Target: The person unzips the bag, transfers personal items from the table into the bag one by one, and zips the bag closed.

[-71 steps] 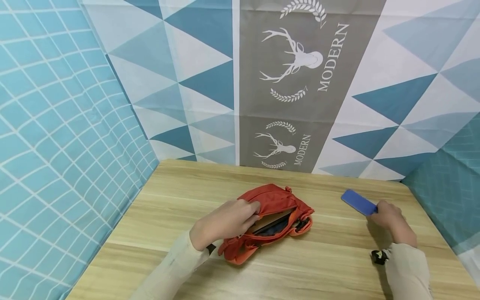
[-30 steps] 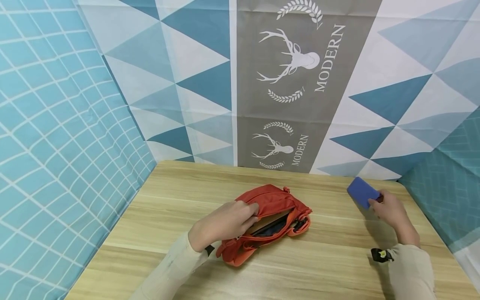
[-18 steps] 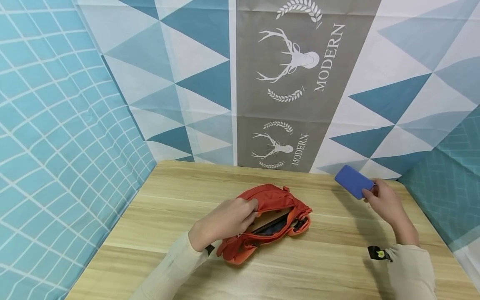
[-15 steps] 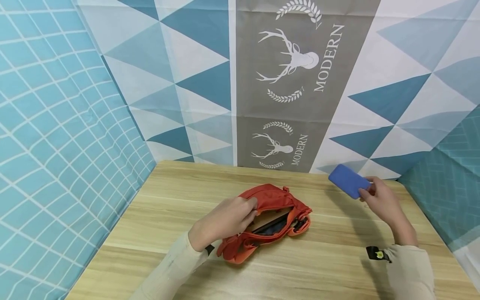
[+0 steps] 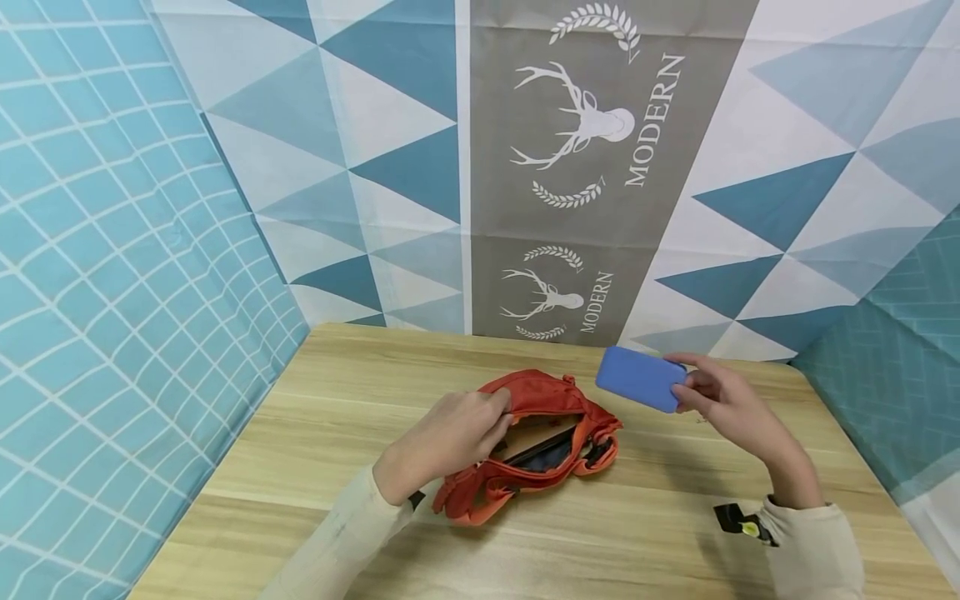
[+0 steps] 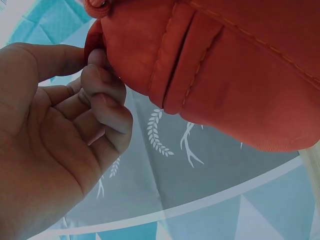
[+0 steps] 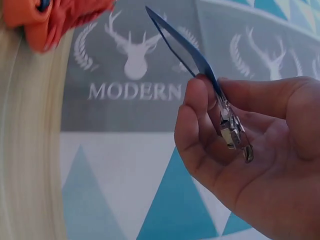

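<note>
A red waist bag (image 5: 532,392) lies on the table with its mouth gaping; a tan lining and something dark show inside. My left hand (image 5: 446,437) pinches the upper edge of that opening. In the left wrist view, the thumb and fingers of the left hand (image 6: 75,115) grip the bag's red fabric (image 6: 240,75). Above the table, right of the bag, my right hand (image 5: 731,408) holds a flat blue card holder (image 5: 641,379) between thumb and fingers. From the right wrist, the card holder (image 7: 192,47) appears thin, with a metal clip (image 7: 232,130) at its held end.
The bag's orange strap and dark buckle (image 5: 597,454) lie at its right side. A wood-grain table (image 5: 637,542) carries everything. Patterned cloth (image 5: 570,167) hangs behind it, blue grid cloth (image 5: 97,275) at the left and teal cloth (image 5: 900,333) at the right.
My right hand has lifted the blue card holder from the table's right side and carried it left, close to the bag. The left hand stays on the bag's edge, its mouth slightly wider.
</note>
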The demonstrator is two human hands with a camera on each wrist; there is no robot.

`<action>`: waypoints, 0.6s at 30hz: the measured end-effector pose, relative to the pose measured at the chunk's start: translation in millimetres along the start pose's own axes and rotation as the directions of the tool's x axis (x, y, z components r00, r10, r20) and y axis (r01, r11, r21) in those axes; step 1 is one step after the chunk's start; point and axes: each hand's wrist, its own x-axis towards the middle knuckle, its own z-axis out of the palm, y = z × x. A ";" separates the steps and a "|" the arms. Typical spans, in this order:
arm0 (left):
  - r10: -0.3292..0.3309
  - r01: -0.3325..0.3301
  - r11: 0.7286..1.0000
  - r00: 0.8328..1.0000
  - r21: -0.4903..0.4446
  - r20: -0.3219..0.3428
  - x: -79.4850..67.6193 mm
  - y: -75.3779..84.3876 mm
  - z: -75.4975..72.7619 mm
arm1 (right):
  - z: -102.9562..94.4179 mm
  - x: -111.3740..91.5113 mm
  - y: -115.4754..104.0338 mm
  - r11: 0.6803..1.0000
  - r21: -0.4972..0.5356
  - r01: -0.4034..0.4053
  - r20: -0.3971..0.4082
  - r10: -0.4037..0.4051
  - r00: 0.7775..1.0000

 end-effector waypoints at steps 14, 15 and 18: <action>-0.013 0.012 1.000 0.999 0.018 0.050 2.5 -0.6 -1.3 | 53.2 -11.2 -63.5 0.943 -0.206 0.263 -0.049 -0.279 0.959; -0.015 0.014 1.000 0.998 0.018 0.056 2.0 -0.4 -1.5 | 59.5 -13.1 -66.4 0.938 -0.210 0.275 -0.045 -0.290 0.956; -0.019 0.019 1.000 0.998 0.011 0.060 0.0 -1.2 -3.2 | 75.1 -18.0 -72.4 0.895 -0.281 0.345 -0.043 -0.371 0.928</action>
